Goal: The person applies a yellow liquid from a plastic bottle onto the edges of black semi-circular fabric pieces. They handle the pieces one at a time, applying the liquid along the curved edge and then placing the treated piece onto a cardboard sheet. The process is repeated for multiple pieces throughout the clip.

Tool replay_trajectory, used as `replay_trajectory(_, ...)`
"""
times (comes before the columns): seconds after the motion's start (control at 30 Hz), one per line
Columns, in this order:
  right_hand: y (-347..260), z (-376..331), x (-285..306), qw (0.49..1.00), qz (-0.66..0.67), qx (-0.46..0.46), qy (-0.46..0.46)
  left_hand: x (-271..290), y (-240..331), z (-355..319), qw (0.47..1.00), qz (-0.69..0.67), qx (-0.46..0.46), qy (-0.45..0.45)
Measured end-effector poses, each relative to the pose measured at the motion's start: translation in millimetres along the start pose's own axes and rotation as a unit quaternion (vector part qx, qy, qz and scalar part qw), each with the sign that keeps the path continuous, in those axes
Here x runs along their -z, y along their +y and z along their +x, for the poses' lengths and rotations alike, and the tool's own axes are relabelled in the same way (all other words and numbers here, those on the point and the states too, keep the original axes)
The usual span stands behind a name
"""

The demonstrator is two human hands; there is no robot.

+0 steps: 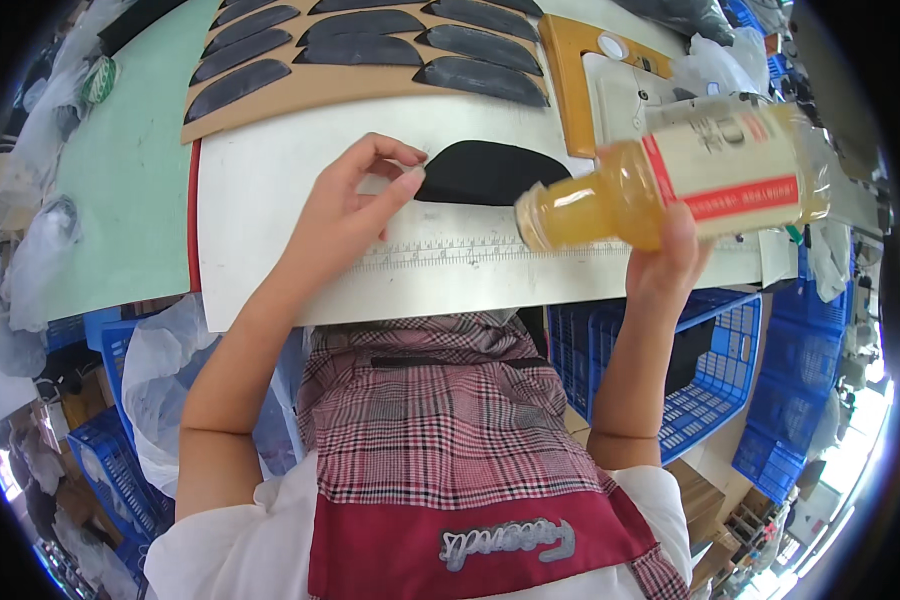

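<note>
Head view, and I see my left hand (pixel 355 205) at frame centre pinching the left tip of a black curved piece (pixel 490 172) lying flat on the white worktop (pixel 260 190). My right hand (pixel 670 255), right of centre, is wrapped round a tilted plastic bottle (pixel 670 180) of amber liquid; I can't tell if it's capped. Risk as I judge it: a drip staining the piece
</note>
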State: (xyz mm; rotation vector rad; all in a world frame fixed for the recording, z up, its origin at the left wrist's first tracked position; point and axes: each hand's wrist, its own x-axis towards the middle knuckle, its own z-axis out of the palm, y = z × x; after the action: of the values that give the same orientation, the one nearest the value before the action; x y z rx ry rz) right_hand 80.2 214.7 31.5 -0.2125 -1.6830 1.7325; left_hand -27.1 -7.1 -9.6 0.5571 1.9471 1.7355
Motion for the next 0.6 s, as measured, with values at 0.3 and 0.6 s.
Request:
replay_trajectory(0.3, -20, 8, -73, 0.933, -0.258, 0.195, -0.156, -16, -16, 9, 0.997, -0.067, -0.021, 0.012)
replay_trajectory(0.6, 10, 6, -57, 0.833, -0.392, 0.313, -0.233, -22, 1, 0, 0.991, 0.035, -0.091, 0.096)
